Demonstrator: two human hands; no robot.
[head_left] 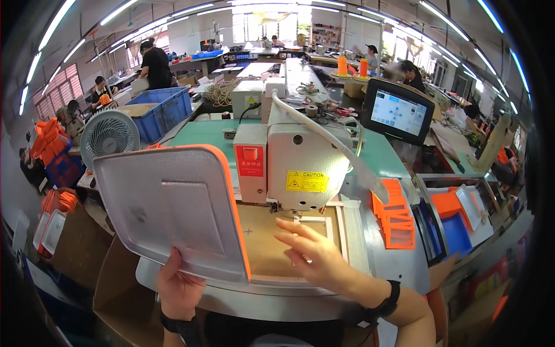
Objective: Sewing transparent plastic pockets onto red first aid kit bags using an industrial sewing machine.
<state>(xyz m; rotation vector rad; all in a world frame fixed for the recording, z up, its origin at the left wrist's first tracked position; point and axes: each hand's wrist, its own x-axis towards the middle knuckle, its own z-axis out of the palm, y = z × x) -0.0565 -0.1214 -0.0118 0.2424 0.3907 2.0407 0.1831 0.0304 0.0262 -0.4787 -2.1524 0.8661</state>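
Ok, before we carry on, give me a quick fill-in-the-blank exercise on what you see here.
1. The left hand holds a large grey rectangular panel edged in ____.
2. The black-framed rectangular screen stands to the ____ of the white metal machine head as pictured.
3. The large plastic crate beside the round white fan is ____.
Missing words: orange; right; blue.

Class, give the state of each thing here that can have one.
Grey moulded panel with orange edging: tilted up, gripped by the left hand
Right hand: fingers apart, seemingly empty
Black-framed rectangular screen: lit
Orange thread cones: upright
Orange rectangular frames: overlapping
White ceiling tubes: lit
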